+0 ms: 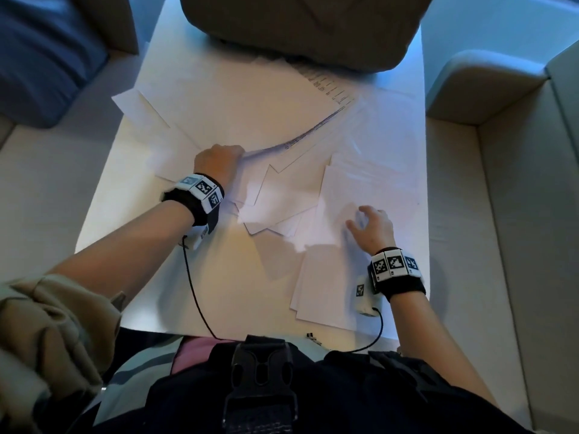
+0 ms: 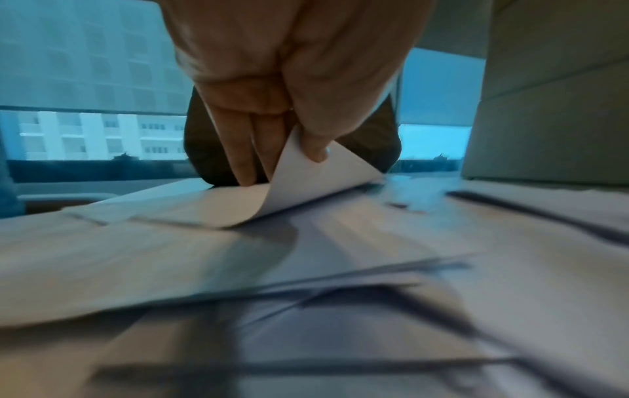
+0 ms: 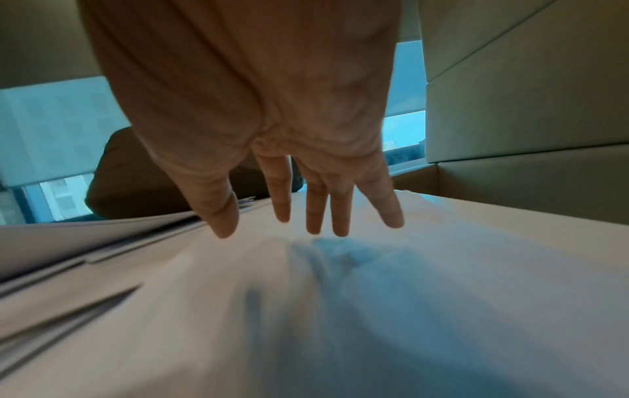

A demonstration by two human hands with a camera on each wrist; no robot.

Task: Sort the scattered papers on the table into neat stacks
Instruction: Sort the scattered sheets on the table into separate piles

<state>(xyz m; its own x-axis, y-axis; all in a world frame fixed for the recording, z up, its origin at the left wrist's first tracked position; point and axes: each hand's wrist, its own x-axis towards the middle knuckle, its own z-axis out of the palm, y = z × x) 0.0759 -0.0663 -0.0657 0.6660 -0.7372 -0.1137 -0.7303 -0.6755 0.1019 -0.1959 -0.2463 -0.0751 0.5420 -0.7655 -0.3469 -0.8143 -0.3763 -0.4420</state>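
Observation:
White papers (image 1: 238,98) lie scattered and overlapping across the white table (image 1: 175,277). My left hand (image 1: 219,161) pinches the near corner of one printed sheet (image 1: 300,136) between thumb and fingers and lifts it, so the sheet (image 2: 306,172) curls up off the pile. My right hand (image 1: 371,223) is over a loose stack of sheets (image 1: 369,189) at the right side, fingers (image 3: 314,212) spread and straight, tips touching or just above the top sheet (image 3: 374,296). More sheets (image 1: 326,283) lie under the right wrist near the front edge.
A dark cushion (image 1: 300,26) rests on the table's far end, overlapping the papers. Beige sofa parts (image 1: 488,89) flank the table on the right, and a blue cushion (image 1: 47,54) lies at the left. Wrist-camera cables (image 1: 194,296) trail over the front edge.

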